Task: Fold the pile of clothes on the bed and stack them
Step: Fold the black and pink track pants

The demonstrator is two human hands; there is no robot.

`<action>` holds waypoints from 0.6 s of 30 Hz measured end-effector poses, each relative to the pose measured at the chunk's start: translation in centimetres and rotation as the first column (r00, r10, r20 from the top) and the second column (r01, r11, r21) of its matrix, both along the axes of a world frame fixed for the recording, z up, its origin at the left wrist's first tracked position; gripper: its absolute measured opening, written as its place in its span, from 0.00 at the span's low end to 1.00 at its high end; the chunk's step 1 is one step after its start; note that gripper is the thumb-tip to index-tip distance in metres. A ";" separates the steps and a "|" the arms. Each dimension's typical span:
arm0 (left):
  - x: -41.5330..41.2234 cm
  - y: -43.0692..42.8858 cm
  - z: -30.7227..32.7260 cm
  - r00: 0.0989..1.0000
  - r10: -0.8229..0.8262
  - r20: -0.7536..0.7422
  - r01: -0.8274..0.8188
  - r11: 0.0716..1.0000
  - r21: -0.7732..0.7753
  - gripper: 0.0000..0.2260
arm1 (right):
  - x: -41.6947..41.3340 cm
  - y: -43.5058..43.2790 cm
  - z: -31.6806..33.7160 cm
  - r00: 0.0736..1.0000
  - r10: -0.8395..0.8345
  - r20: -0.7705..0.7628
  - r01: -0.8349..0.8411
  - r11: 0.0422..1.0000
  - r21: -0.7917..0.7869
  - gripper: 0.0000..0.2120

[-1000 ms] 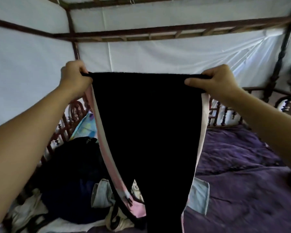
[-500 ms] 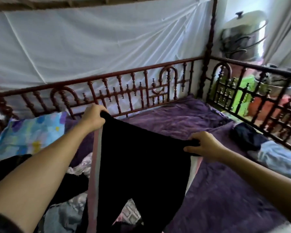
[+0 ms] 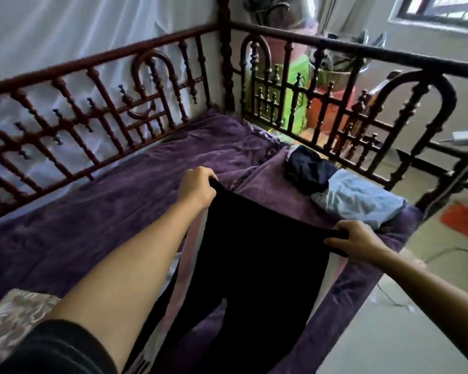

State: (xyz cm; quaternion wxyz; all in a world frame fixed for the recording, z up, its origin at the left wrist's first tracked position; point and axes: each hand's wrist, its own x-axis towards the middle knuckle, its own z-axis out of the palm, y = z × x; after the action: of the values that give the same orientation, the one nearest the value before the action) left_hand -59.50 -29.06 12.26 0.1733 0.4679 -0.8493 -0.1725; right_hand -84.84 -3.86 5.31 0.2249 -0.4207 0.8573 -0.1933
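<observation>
Both hands clamp the waistband of the black pink-striped trousers (image 3: 257, 260): left hand (image 3: 197, 188) farther up the purple velvet bedspread (image 3: 92, 211), right hand (image 3: 354, 242) near its edge, stretching them flat, probably to lay them down for folding.

Matt black cloth trousers (image 3: 257, 255), plush purple bedspread (image 3: 97, 211), glossy turned wooden railing (image 3: 97, 85)

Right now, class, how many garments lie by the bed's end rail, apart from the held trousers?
2: a dark navy garment beside the rail, and a light blue garment touching it, nearer the viewer. More may be hidden.
</observation>
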 end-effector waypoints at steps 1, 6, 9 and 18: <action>-2.8 -0.3 -1.5 1.000 -0.012 -0.007 0.012 1.000 0.021 0.17 | -2.5 -0.3 -1.7 0.999 -0.029 0.015 0.029 0.999 0.023 0.11; -16.8 -2.4 -10.8 0.999 -0.036 0.012 0.033 0.983 0.182 0.18 | -14.2 -2.4 -11.1 0.983 -0.156 0.093 0.136 0.971 0.194 0.10; -24.1 -3.1 -16.8 0.999 -0.033 0.009 0.029 0.953 0.302 0.16 | -19.5 -2.7 -16.5 0.969 -0.238 0.067 0.203 0.921 0.331 0.12; -26.0 -3.2 -29.9 0.989 0.128 0.077 -0.149 0.834 0.531 0.13 | -23.4 -4.2 -25.8 0.959 0.208 -0.192 -0.042 0.774 0.631 0.14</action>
State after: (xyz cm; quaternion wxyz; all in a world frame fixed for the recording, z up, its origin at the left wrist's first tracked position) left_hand -85.47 -32.31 -17.67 0.0316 0.5612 -0.7343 -0.3806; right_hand -108.20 -8.06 -20.51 0.2531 -0.4006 0.8641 0.1699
